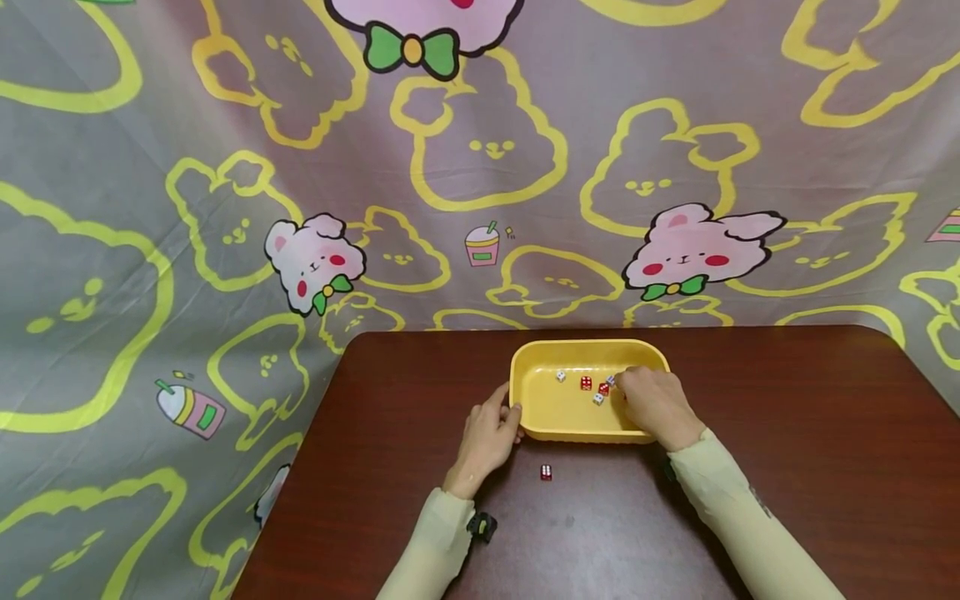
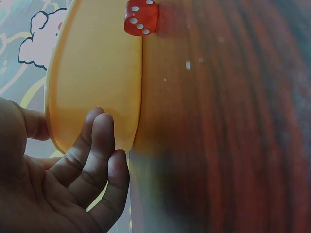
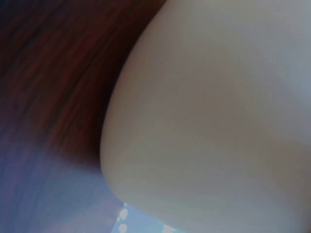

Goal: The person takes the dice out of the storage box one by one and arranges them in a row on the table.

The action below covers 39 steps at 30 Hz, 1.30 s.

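A yellow plastic tray stands on the brown table, with several small red and white dice inside. My left hand holds its left end, the thumb over the rim and the other fingers against the outer wall. The right hand reaches over the tray's right front edge, its fingers bent down among the dice. Near those fingers lie a red die and a white die. I cannot tell whether the right fingertips pinch a die, as the knuckles cover them. Outside, in front of the tray, sits another red die.
The dark wooden table extends to both sides of the tray. Behind it hangs a grey cloth printed with cartoon rabbits. A black wrist device is worn at the left cuff. The right wrist view shows mostly a blurred pale surface.
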Available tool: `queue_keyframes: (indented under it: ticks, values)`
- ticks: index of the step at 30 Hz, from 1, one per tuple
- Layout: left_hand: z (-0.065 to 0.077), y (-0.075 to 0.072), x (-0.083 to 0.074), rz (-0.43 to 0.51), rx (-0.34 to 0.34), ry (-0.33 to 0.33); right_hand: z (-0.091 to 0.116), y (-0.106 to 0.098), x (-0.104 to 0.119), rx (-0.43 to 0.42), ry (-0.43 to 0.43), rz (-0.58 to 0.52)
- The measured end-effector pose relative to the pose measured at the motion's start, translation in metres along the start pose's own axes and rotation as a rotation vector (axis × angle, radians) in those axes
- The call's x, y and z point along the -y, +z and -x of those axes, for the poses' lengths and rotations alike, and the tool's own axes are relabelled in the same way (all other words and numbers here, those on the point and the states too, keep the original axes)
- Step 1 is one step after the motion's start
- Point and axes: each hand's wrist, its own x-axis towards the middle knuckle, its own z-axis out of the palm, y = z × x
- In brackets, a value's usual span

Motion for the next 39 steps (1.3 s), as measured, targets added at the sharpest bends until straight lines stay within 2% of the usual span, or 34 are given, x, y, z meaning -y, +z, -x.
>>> queue_keyframes:
  ticks: [39]
  values:
    - [0.0005, -0.0003, -0.0017, -0.026, -0.006, -0.001, 0.0004, -0.0017, 0.0001, -0.038, -0.03, -0.034]
